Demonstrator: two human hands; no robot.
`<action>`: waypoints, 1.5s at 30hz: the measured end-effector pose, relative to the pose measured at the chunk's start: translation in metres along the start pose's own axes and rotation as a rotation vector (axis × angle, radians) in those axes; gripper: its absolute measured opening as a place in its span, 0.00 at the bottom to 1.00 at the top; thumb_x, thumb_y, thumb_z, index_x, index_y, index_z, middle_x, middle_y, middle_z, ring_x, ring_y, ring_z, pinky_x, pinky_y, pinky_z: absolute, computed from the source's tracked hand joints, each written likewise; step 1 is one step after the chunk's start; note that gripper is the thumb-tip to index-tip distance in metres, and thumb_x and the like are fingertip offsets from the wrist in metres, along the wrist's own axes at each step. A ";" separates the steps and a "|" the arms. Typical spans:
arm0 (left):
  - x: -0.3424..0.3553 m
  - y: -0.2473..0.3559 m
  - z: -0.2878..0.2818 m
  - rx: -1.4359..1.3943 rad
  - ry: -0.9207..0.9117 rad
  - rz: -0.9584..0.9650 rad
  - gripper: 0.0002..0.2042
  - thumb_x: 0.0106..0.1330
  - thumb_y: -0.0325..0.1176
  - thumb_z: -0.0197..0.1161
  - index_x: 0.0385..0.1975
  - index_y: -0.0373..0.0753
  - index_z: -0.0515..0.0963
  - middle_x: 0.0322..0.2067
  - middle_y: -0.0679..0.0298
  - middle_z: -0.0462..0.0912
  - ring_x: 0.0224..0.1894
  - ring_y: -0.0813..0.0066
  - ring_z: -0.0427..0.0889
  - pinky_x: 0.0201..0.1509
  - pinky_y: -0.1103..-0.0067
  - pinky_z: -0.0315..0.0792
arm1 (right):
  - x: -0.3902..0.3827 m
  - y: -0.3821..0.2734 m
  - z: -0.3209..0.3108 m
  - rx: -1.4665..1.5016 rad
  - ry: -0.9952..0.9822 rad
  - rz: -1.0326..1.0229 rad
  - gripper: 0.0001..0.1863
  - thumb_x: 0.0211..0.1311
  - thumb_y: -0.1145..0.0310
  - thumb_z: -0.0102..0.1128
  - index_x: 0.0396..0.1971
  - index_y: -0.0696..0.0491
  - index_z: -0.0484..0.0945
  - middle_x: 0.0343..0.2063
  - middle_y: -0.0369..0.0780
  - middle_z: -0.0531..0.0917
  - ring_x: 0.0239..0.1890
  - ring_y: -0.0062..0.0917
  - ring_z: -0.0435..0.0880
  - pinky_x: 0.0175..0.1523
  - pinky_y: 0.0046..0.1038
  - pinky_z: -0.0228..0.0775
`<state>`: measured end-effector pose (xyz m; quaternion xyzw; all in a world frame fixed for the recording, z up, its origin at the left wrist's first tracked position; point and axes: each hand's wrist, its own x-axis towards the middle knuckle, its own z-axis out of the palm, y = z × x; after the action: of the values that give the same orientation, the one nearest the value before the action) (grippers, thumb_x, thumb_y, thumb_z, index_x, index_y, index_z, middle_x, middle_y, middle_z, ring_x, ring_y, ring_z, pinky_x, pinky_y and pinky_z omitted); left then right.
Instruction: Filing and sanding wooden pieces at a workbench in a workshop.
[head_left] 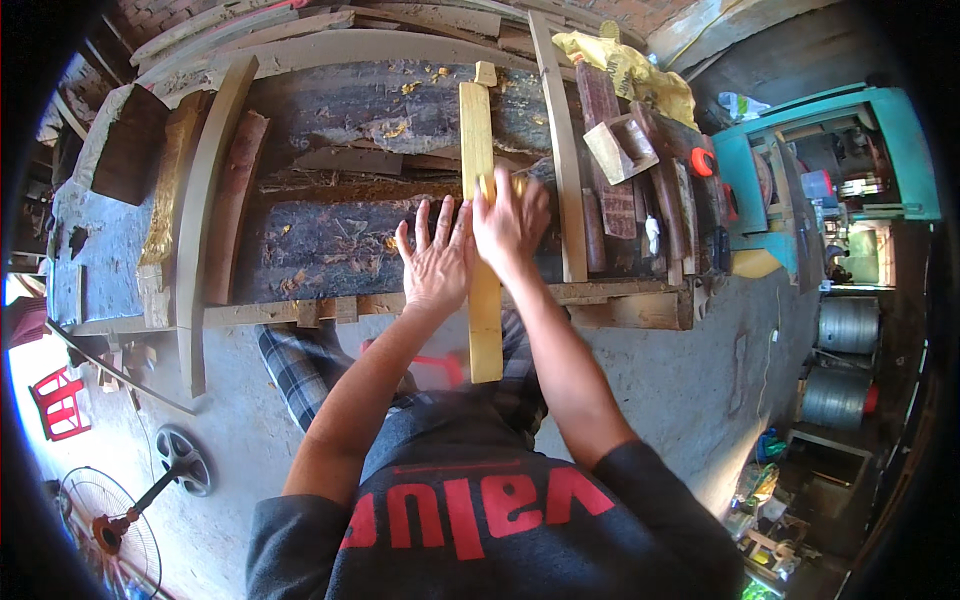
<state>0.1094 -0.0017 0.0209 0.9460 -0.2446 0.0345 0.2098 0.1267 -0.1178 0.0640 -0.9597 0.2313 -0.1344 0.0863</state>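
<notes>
A long yellowish wooden strip [485,330] lies lengthwise across the dark workbench, its near end jutting past the bench edge toward my body. At its far end sits a small wooden block [485,73]. My left hand [437,255] rests with fingers spread on the bench, its thumb side against the strip's left edge. Over the middle of the strip, my right hand [508,225] is slightly blurred, its fingers curled. Something yellowish shows at those fingers, but its kind is hidden.
Wooden boards [556,150] lie across the bench [320,240] on both sides. At the right are a small wooden box [620,148], a yellow bag [640,75] and an orange ring-shaped thing [702,161]. A teal machine frame [735,190] stands beyond; a fan [110,530] is lower left.
</notes>
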 end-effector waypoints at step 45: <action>-0.114 0.048 0.024 -1.865 -0.544 -0.982 0.34 0.69 0.65 0.35 0.41 0.35 0.71 0.25 0.55 0.79 0.25 0.63 0.82 0.30 0.68 0.80 | 0.064 -0.014 0.034 -0.081 0.048 -0.081 0.20 0.63 0.48 0.54 0.49 0.43 0.71 0.43 0.50 0.70 0.51 0.44 0.70 0.49 0.53 0.62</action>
<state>-0.0149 0.0019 -0.0016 0.3849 0.1922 -0.4631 0.7749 0.1978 -0.1314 0.0488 -0.9675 0.1994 -0.1513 0.0362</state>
